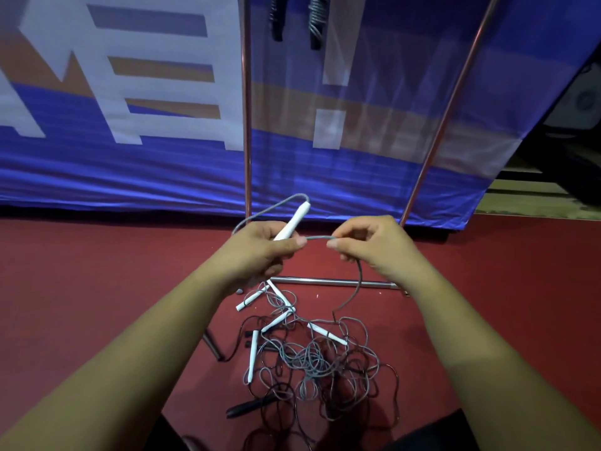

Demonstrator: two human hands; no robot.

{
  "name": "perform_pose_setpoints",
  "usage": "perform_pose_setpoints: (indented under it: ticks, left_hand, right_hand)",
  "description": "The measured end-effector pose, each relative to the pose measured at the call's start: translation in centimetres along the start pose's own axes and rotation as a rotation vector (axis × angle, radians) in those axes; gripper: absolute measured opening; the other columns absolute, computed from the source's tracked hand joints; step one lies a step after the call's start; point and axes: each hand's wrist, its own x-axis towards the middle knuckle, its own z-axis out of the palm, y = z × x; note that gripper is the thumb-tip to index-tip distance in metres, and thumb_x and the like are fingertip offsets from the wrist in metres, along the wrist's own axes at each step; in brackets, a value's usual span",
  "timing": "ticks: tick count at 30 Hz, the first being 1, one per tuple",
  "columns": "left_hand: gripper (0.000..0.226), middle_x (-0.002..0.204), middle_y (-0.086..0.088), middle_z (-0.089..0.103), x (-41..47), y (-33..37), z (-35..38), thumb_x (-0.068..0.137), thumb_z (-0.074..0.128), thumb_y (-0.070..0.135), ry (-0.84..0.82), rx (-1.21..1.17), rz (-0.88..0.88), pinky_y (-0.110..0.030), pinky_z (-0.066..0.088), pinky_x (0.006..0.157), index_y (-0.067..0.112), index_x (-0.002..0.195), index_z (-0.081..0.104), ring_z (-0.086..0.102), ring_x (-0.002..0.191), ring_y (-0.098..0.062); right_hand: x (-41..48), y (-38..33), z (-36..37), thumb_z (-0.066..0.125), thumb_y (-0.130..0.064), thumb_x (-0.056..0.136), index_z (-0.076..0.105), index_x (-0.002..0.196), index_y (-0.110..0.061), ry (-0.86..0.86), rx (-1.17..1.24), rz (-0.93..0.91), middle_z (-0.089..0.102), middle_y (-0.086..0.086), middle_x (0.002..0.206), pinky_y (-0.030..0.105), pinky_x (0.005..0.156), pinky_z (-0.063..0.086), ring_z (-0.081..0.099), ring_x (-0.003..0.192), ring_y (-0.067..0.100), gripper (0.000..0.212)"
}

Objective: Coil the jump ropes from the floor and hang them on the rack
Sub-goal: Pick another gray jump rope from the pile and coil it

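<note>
Most of the view was a blue banner (pixel 130 170) above a red floor (pixel 97 271). Before it stood the rack (pixel 246 125), with two coiled ropes (pixel 276 17) hanging near its top. A tangle of jump ropes (pixel 312 359) lay on the floor below the hands. The left hand (pixel 260 252) gripped a white handle (pixel 294 221) and pinched a grey cord (pixel 317 238); the right hand (pixel 367 245) pinched the same cord just beside it.

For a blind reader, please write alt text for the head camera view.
The left hand grips a white jump-rope handle and the right hand pinches its grey cord. Below, more ropes lie tangled on the red floor before a metal rack.
</note>
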Motion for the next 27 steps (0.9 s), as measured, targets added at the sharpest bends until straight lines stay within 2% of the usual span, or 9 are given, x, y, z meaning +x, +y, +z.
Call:
perform_pose_setpoints:
  ticks: [5, 8, 11, 13, 15, 17, 20, 24, 27]
  left_hand:
    - [0.019, 0.055, 0.003, 0.032, 0.8, -0.1, -1.5, 0.086, 0.062, 0.014, 0.118, -0.426, 0.034, -0.016, 0.018, 0.032, 0.015, 0.075, 0.045, 0.029, 0.036, -0.006]
    - [0.021, 0.059, 0.003, 0.031, 1.0, -0.2, -3.1, 0.087, 0.060, 0.014, 0.147, -0.518, 0.028, -0.016, 0.019, 0.032, 0.017, 0.073, 0.043, 0.029, 0.038, -0.005]
    - [0.016, 0.063, 0.002, 0.043, 1.4, -0.6, -3.7, 0.089, 0.061, 0.011, 0.231, -0.471, 0.005, -0.016, 0.025, 0.033, 0.015, 0.080, 0.049, 0.038, 0.039, -0.007]
    - [0.011, 0.079, -0.003, 0.059, 1.7, -1.1, -3.6, 0.092, 0.061, 0.003, 0.390, -0.171, -0.017, -0.016, 0.028, 0.034, 0.013, 0.097, 0.060, 0.053, 0.040, -0.011]
    - [0.030, 0.089, -0.007, 0.061, 1.7, -1.5, -3.2, 0.091, 0.059, -0.004, 0.491, 0.147, -0.036, -0.014, 0.031, 0.034, 0.016, 0.113, 0.064, 0.062, 0.042, -0.010]
    - [0.037, 0.084, -0.009, 0.062, 1.6, -1.5, -2.5, 0.090, 0.057, -0.007, 0.465, 0.207, -0.003, -0.014, 0.032, 0.034, 0.018, 0.115, 0.066, 0.061, 0.041, -0.008]
    - [0.034, 0.072, -0.007, 0.062, 1.3, -1.1, -1.0, 0.091, 0.059, -0.004, 0.339, 0.216, 0.062, -0.013, 0.029, 0.034, 0.021, 0.113, 0.067, 0.053, 0.036, -0.004]
    - [0.034, 0.089, -0.009, 0.071, 1.6, -1.7, 0.2, 0.090, 0.064, 0.001, 0.236, 0.337, 0.066, -0.014, 0.036, 0.040, 0.024, 0.115, 0.069, 0.063, 0.050, -0.011]
    - [0.016, 0.053, -0.003, 0.058, 1.5, -1.7, 0.3, 0.093, 0.067, 0.016, 0.016, 0.249, -0.036, -0.020, 0.030, 0.040, 0.020, 0.108, 0.070, 0.047, 0.037, -0.012]
  right_hand:
    - [0.8, 5.8, -1.5, 0.066, -0.016, 0.092, 0.063, 0.077, -0.022, -0.390, -0.518, 0.126, 0.074, -0.002, 0.079, 0.041, 0.080, 0.052, 0.065, 0.074, 0.011, 0.016]
    - [0.9, 8.8, -2.4, 0.061, -0.017, 0.095, 0.061, 0.078, -0.022, -0.511, -0.504, 0.305, 0.077, -0.004, 0.088, 0.040, 0.071, 0.047, 0.053, 0.068, 0.017, 0.018]
    - [0.8, 9.9, -2.9, 0.062, -0.016, 0.095, 0.064, 0.087, -0.012, -0.448, -0.276, 0.394, 0.077, 0.006, 0.091, 0.035, 0.063, 0.032, 0.043, 0.071, 0.023, 0.009]
    - [1.0, 9.9, -3.0, 0.063, -0.013, 0.094, 0.063, 0.088, -0.008, -0.290, -0.179, 0.388, 0.076, 0.011, 0.078, 0.038, 0.070, 0.040, 0.057, 0.073, 0.028, 0.008]
    - [1.3, 9.4, -3.0, 0.062, -0.010, 0.094, 0.061, 0.085, -0.006, -0.114, -0.138, 0.348, 0.070, 0.009, 0.061, 0.034, 0.066, 0.046, 0.064, 0.065, 0.028, 0.010]
    - [1.5, 8.5, -3.1, 0.064, -0.012, 0.093, 0.064, 0.082, -0.008, -0.026, -0.197, 0.319, 0.061, 0.003, 0.051, 0.027, 0.057, 0.043, 0.061, 0.053, 0.021, 0.012]
    - [0.9, 6.7, -2.4, 0.067, -0.019, 0.091, 0.073, 0.082, -0.016, -0.192, -0.381, 0.311, 0.057, 0.002, 0.047, 0.023, 0.054, 0.040, 0.053, 0.045, 0.012, 0.012]
    - [0.1, 4.3, -0.1, 0.066, -0.021, 0.093, 0.076, 0.089, -0.016, -0.322, -0.318, 0.220, 0.055, 0.000, 0.047, 0.025, 0.053, 0.037, 0.048, 0.046, 0.011, 0.012]
    - [0.5, 3.3, 0.0, 0.065, -0.018, 0.093, 0.075, 0.088, -0.016, -0.136, -0.177, 0.109, 0.053, 0.002, 0.049, 0.023, 0.050, 0.035, 0.045, 0.046, 0.011, 0.012]
